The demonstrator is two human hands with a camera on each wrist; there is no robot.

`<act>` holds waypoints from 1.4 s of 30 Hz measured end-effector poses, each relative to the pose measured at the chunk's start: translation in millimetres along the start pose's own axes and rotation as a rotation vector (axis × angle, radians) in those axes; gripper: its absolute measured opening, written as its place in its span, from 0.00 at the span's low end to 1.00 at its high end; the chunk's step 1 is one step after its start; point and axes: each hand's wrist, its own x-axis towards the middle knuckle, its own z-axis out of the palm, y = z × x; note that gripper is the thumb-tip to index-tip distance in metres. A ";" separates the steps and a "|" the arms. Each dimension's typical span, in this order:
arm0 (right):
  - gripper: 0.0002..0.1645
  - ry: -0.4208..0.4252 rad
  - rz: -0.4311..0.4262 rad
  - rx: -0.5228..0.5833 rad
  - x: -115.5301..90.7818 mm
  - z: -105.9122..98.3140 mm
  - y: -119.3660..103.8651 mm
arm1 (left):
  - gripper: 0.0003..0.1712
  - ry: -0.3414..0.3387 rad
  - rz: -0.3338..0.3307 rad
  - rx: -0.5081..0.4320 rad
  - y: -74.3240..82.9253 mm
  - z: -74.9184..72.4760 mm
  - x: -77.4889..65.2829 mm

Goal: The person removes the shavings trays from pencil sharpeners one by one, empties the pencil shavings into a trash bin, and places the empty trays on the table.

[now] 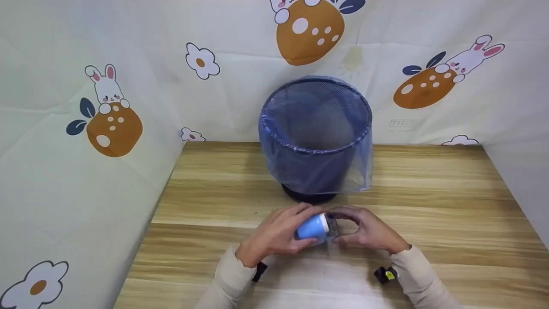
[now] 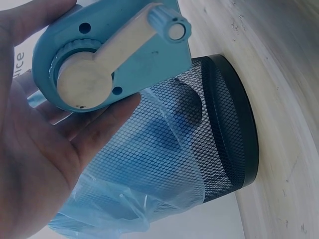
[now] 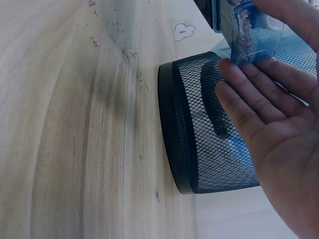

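A blue hand-crank pencil sharpener point(image 1: 312, 227) with a pale crank arm point(image 2: 127, 45) is gripped by my left hand point(image 1: 281, 229); the left wrist view shows the crank side, fingers behind the body. At its other end is a clear blue shavings drawer point(image 3: 254, 37) with pencil shavings inside. My right hand point(image 1: 364, 227) holds this drawer between thumb and fingers, fingertips against its surface. Whether the drawer is fully in the body cannot be told. Both hands are just in front of a mesh wastebasket point(image 1: 315, 189) lined with a blue plastic bag point(image 1: 300, 167).
The wastebasket stands upright on a wood-grain table point(image 1: 206, 214) near the back wall. Small shavings crumbs point(image 3: 94, 42) lie scattered on the tabletop. Pale cloth walls point(image 1: 231, 98) printed with rabbits and flowers enclose the left, back and right sides.
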 end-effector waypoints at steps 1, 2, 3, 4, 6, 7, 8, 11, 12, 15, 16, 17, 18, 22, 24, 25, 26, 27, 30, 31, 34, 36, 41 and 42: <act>0.36 0.004 0.009 0.005 -0.8 0.7 4.2 | 0.39 0.000 0.001 0.000 -0.2 0.0 -0.2; 0.36 0.009 0.015 0.008 -1.6 1.2 8.1 | 0.38 0.002 0.002 0.000 -0.5 0.0 -0.3; 0.36 0.013 0.019 0.008 -2.3 1.7 12.0 | 0.38 0.003 0.002 -0.001 -0.7 0.0 -0.3; 0.36 0.017 0.025 0.014 -2.9 1.8 14.6 | 0.38 0.006 0.004 -0.002 -1.1 0.2 -0.3; 0.36 0.022 0.028 0.031 -3.8 1.5 18.1 | 0.38 0.012 0.009 -0.001 -1.5 0.4 -0.3; 0.36 0.023 0.024 0.038 -4.1 1.3 19.1 | 0.38 0.015 0.012 -0.001 -1.6 0.4 -0.4; 0.36 0.023 0.020 0.041 -4.4 1.0 19.7 | 0.38 0.018 0.013 -0.002 -1.6 0.3 -0.5; 0.36 0.020 0.010 0.046 -4.9 0.1 20.4 | 0.38 0.022 0.015 -0.002 -2.0 0.3 -1.0; 0.36 0.020 0.009 0.046 -5.0 -0.2 20.4 | 0.38 0.022 0.014 -0.004 -2.1 0.2 -1.1; 0.36 0.021 0.013 0.050 -4.7 -2.0 11.6 | 0.38 0.025 0.017 -0.002 -3.0 0.3 -1.6; 0.36 0.022 0.015 0.053 -4.4 -2.8 7.1 | 0.38 0.029 0.021 0.001 -3.6 0.4 -1.7; 0.36 0.023 0.015 0.055 -3.9 -3.6 2.5 | 0.38 0.033 0.027 0.004 -4.2 0.8 -1.9; 0.36 0.023 0.018 0.058 -3.4 -4.6 -2.4 | 0.38 0.038 0.031 0.008 -4.7 1.0 -2.1; 0.35 0.018 0.025 0.051 -2.1 -7.7 -11.8 | 0.39 0.044 0.035 0.024 -6.4 1.7 -2.3; 0.35 0.020 0.033 0.048 -2.3 -7.9 -9.5 | 0.39 0.037 0.026 0.024 -6.6 1.5 -2.3; 0.36 0.021 0.036 0.045 -2.6 -7.5 -7.0 | 0.39 0.034 0.022 0.024 -7.0 1.7 -2.3; 0.36 0.022 0.039 0.045 -3.1 -7.0 -3.3 | 0.39 0.030 0.019 0.023 -7.5 1.8 -2.4; 0.37 0.025 0.042 0.047 -3.6 -6.3 0.7 | 0.39 0.027 0.016 0.021 -7.8 1.8 -2.4; 0.38 0.030 0.038 0.041 -5.2 -4.6 13.9 | 0.39 0.021 0.008 0.018 -9.3 2.0 -2.9; 0.38 0.030 0.037 0.037 -5.6 -4.3 17.6 | 0.39 0.020 0.005 0.016 -9.9 2.1 -3.1; 0.39 0.029 0.026 0.035 -6.4 -4.4 24.2 | 0.39 0.023 0.004 0.014 -10.7 2.2 -4.0; 0.39 0.024 0.021 0.038 -6.6 -4.7 25.9 | 0.39 0.028 0.006 0.013 -11.1 2.3 -4.4; 0.39 0.027 0.024 0.046 -7.0 -4.8 25.8 | 0.38 0.031 -0.001 0.009 -12.5 2.1 -5.1; 0.39 0.029 0.026 0.046 -7.2 -4.7 25.6 | 0.38 0.029 -0.004 0.009 -12.7 2.0 -5.3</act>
